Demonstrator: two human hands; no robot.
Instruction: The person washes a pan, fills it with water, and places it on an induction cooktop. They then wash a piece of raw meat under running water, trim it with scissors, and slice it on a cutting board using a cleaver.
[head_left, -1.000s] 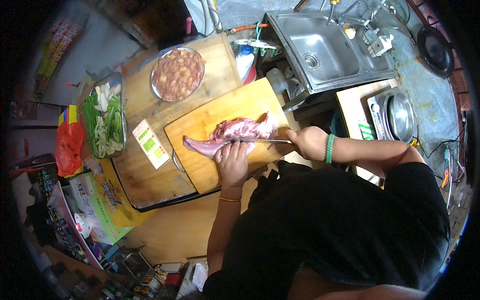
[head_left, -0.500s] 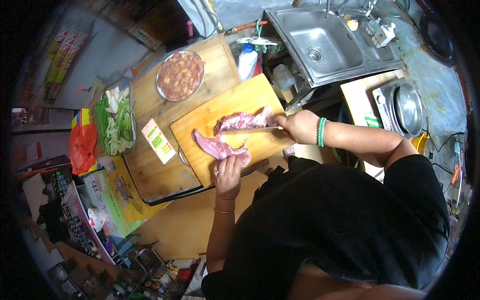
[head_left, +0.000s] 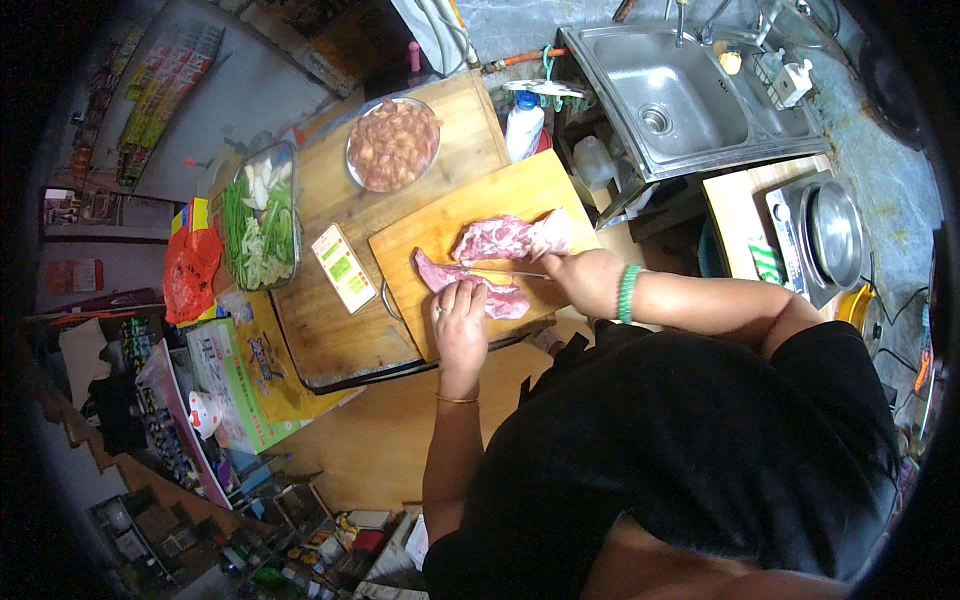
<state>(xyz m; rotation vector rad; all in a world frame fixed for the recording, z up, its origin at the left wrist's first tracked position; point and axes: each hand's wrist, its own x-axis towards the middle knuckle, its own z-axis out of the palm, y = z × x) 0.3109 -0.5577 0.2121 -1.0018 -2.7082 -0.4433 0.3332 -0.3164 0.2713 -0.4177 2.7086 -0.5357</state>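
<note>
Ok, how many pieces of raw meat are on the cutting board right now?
2. One raw meat piece lies toward the far side of the cutting board; the other strip sits nearer, under the left hand. The right hand holds a knife between them.

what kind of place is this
Most likely a small home or shop kitchen: a steel sink beside the counter, raw meat being cut on a wooden cutting board, and a tray of chopped vegetables close by.
</note>
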